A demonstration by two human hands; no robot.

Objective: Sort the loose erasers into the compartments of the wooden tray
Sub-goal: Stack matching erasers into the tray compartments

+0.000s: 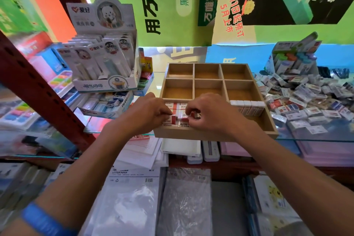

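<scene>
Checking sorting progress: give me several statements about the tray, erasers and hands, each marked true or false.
1. The six rear compartments of the square wooden tray hold nothing. True.
2. A row of white wrapped erasers stands in the near right compartment. True.
3. The heap of loose wrapped erasers lies left of the tray. False: it lies right of it.
4. Both hands, left hand and right hand, hover over that heap. False: they handle red-and-white erasers in the tray's near row.
</scene>
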